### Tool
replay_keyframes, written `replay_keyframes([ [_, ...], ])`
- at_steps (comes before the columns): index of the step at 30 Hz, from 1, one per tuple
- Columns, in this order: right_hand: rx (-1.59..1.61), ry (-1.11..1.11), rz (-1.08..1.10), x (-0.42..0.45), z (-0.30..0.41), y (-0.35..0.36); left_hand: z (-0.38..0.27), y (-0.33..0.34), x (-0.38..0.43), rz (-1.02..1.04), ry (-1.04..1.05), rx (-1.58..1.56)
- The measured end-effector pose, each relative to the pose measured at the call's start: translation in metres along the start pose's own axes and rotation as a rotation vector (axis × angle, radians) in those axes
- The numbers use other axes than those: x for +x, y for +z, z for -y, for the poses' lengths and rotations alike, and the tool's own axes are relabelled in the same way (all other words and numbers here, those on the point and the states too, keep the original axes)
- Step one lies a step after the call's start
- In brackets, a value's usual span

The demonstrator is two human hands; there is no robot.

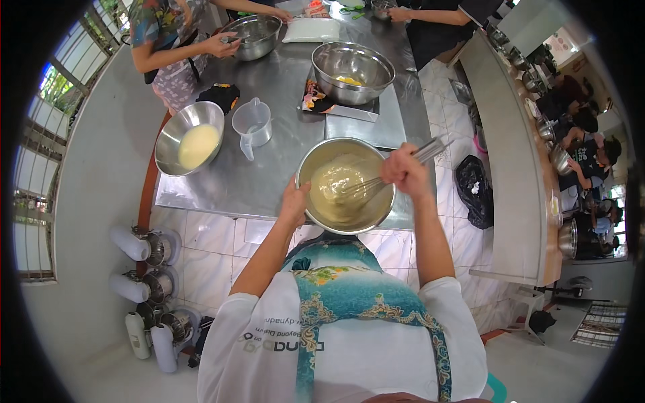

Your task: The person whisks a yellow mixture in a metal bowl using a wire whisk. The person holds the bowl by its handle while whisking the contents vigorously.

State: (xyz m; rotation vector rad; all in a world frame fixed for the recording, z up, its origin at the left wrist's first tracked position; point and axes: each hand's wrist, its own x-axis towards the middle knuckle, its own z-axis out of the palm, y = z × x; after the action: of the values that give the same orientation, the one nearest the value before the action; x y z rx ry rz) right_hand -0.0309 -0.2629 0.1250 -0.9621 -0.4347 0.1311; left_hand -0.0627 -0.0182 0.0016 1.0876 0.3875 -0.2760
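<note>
My left hand (295,201) grips the left rim of a stainless steel mixing bowl (306,174) at the front edge of the metal table. Pale yellow batter (332,181) with a glossy surface fills its bottom. My right hand (404,172) is closed around the handle of a wire whisk (365,187), whose wires dip into the batter and look blurred. To the left, a second steel bowl (169,143) holds a smooth pale yellow liquid (198,146). Beside it stands a clear plastic measuring jug (256,123).
Behind my bowl, a large steel bowl (327,83) with egg yolks (348,80) sits on a tray. Across the table a co-worker (176,55) handles another bowl (257,45) near a white powder bag (312,30). Stand mixers (146,247) line the left wall; a black bag (473,191) lies right.
</note>
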Motion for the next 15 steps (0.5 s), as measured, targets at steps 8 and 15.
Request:
replay_keyframes([
  [8,-0.055,-0.060,-0.085,0.000,-0.004,-0.010,-0.006,0.003,-0.003,0.016,0.016,0.000],
  [15,-0.216,-0.204,-0.360,0.000,-0.003,-0.013,-0.005,0.001,0.000,0.035,0.004,-0.004],
])
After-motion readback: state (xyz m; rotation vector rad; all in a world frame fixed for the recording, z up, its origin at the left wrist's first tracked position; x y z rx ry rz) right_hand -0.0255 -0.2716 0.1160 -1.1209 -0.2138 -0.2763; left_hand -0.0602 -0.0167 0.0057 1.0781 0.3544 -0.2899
